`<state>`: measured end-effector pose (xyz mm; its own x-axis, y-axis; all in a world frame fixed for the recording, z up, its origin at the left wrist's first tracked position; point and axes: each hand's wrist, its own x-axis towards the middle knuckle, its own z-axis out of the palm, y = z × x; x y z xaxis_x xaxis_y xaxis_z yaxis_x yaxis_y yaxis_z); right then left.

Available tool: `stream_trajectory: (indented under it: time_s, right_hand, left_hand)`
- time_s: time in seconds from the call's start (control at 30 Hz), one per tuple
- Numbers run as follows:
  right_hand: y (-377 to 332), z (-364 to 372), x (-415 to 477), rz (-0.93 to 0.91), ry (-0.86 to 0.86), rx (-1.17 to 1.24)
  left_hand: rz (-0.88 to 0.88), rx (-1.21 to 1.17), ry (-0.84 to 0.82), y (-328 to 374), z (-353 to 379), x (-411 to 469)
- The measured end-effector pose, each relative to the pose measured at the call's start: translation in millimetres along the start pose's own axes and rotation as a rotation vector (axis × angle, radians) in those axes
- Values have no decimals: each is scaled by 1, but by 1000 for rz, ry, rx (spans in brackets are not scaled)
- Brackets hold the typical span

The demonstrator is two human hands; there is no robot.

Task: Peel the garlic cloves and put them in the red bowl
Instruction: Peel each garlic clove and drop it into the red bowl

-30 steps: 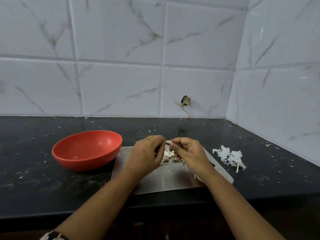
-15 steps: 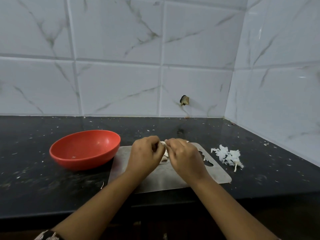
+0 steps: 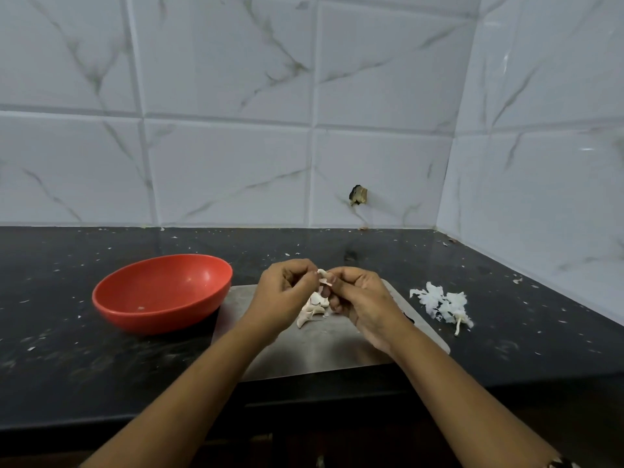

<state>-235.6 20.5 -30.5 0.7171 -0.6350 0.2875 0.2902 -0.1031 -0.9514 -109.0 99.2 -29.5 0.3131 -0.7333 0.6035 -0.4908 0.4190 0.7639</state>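
Garlic clove (image 3: 323, 278) pinched between left hand (image 3: 283, 297) and right hand (image 3: 359, 300) at frame centre above the steel board (image 3: 337, 352), both closed on it, long axis unclear, red bowl (image 3: 162, 293) lies left on the surface, nearer the left hand.

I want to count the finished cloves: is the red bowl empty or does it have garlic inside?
Nearly empty: the red bowl shows bare red inside, with only one tiny pale bit near the bottom.
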Motion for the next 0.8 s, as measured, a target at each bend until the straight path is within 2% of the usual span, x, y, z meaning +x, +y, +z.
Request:
stream_trajectory:
  time_s: [0.1, 0.13, 0.2, 0.27, 0.33, 0.43, 0.5, 0.63, 0.7, 0.8]
  right_hand:
    - [3, 1, 1, -25, 67, -99]
    - [5, 1, 1, -63, 122, -179]
    - [10, 1, 2, -148, 252, -354]
    - [12, 0, 4, -202, 361, -440]
    - [10, -2, 6, -195, 382, -413]
    - [10, -3, 6, -154, 349, -314]
    - [10, -5, 6, -93, 368, -222]
    - [7, -8, 7, -10, 363, -20]
    - [5, -11, 7, -87, 466, -3]
    - [0, -27, 5, -290, 733, -151]
  left_hand:
    - [329, 720, 42, -7, -5, 4]
    - [365, 869, 24, -7, -6, 4]
    - [419, 1023, 15, -7, -1, 2]
    - [461, 1038, -18, -3, 10, -2]
    - [477, 992, -18, -1, 19, -4]
    - [324, 916, 47, -7, 17, 5]
    - [218, 901, 21, -11, 10, 13]
    - [119, 778, 58, -10, 13, 17]
    - [39, 707, 43, -7, 25, 25]
    - [-55, 590, -17, -1, 54, 49]
